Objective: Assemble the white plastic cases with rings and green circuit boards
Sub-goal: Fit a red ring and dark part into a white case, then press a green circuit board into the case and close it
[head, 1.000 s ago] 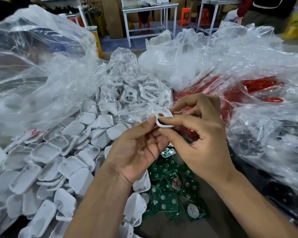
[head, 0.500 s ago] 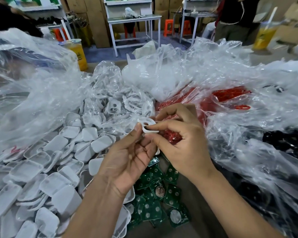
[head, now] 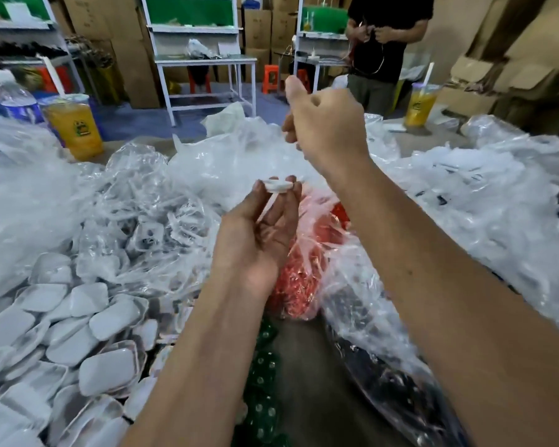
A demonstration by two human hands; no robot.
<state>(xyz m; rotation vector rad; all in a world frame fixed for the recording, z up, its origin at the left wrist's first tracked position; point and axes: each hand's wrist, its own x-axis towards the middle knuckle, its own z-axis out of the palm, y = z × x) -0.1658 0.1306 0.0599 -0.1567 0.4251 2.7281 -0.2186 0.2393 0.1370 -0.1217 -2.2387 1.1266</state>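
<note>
Your left hand pinches small white plastic case at fingertips, palm up. Your right hand raised above it, apart, fingers curled; contents unclear.

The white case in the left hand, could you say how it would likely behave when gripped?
The white case probably feels light: the left hand holds it by fingertips alone. It looks stiff, keeping its shape in that pinch. Its smooth surface may be slippery.

Stacked cardboard boxes line the back wall. White metal workbenches with green panels stand across the upper frame on a blue floor, orange stools beneath.
</note>
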